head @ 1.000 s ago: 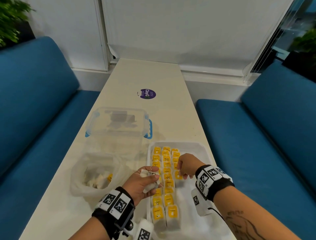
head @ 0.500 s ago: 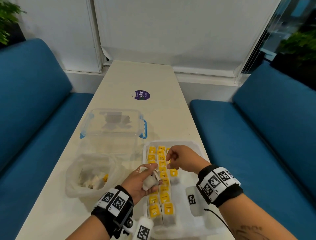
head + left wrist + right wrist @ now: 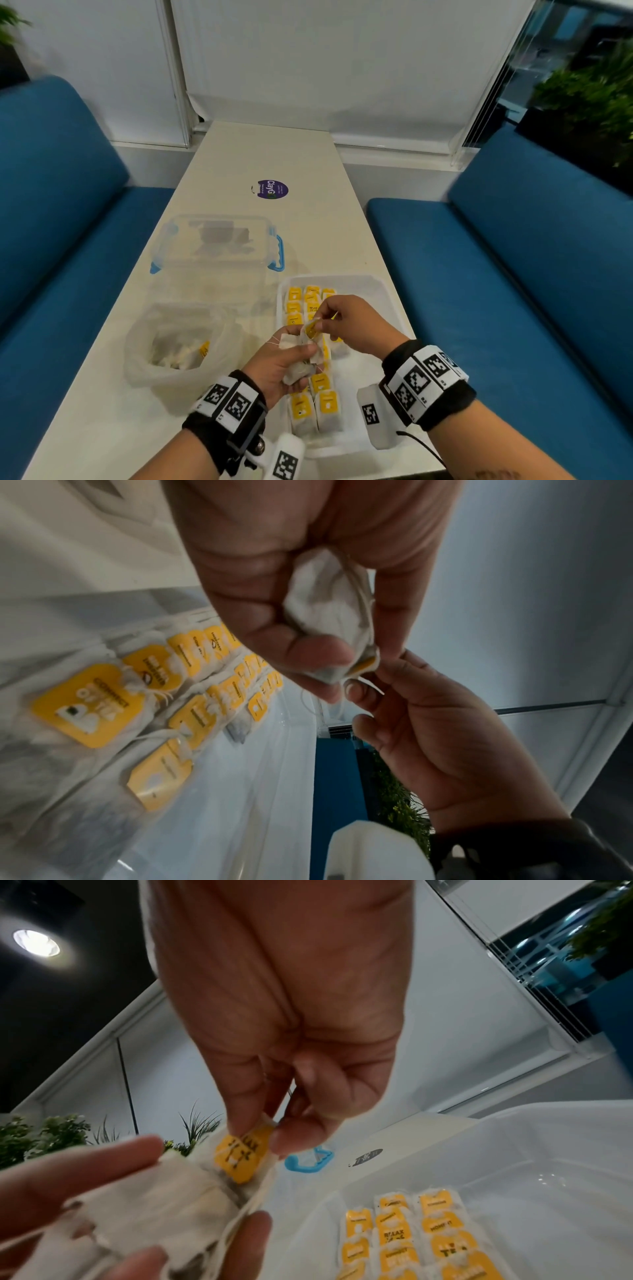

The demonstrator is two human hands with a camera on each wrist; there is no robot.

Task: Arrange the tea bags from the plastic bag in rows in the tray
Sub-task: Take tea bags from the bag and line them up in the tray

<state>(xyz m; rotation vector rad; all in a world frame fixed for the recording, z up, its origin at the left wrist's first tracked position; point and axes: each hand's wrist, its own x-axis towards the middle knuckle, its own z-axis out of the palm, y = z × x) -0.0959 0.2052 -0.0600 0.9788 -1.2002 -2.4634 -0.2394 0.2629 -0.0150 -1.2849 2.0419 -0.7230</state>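
Long cream-white table [image 3: 301, 164]: items gathered at its near end, far half bare save a round purple sticker [image 3: 272, 189].

White rectangular plastic tray [image 3: 380, 291]: sat along the table's right edge near the near right corner. Paper tea bags with yellow tags [image 3: 328, 404] lay in rows against its left wall; the right part of the tray floor was open.

Crumpled clear plastic bag [image 3: 178, 346]: lay left of the tray, near the table's left edge, mouth open, with more tea bags inside.

Clear lidded plastic box with blue clips [image 3: 219, 243]: stood beyond the bag, toward the table's middle.

Left hand [image 3: 277, 368]: above the tray's left wall, fingers curled round a small bunch of white tea bags [image 3: 329, 607].

Right hand [image 3: 356, 325]: above the tray, thumb and forefinger pinching the yellow tag [image 3: 241, 1156] of one tea bag of that bunch.
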